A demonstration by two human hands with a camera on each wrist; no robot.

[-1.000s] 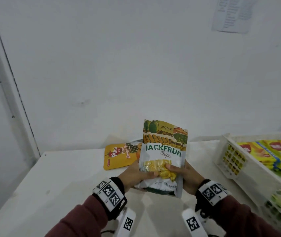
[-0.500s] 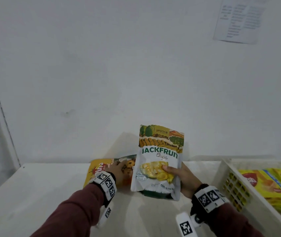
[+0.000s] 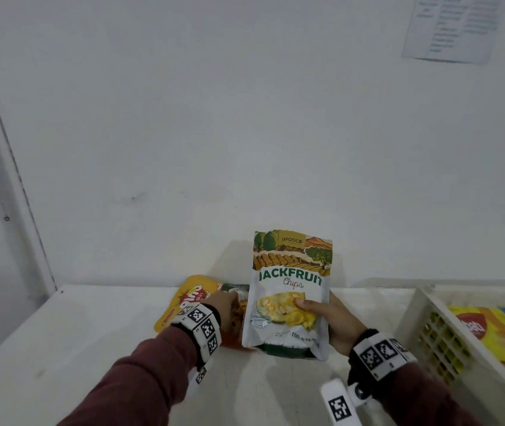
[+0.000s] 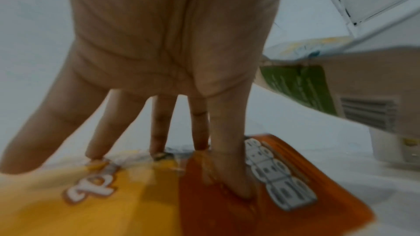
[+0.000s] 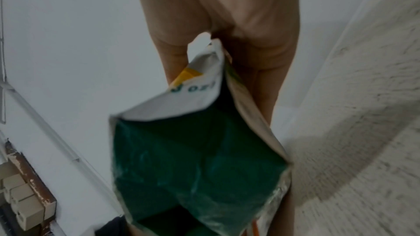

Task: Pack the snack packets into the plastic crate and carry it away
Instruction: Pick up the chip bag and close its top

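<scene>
Here your right hand (image 3: 331,321) grips the upright jackfruit pouch (image 3: 291,290) just left of the crate (image 3: 423,327) at the worktop's right edge, while left fingers (image 4: 159,132), spread straight, press the yellow packet (image 3: 189,298) lying flat near the back edge.

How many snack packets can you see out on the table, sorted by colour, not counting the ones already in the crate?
White and green jackfruit chips pouch, held upright in the right hand: 1
Yellow and orange packet, flat on the table under the left hand's fingertips: 1
Total: 2
</scene>
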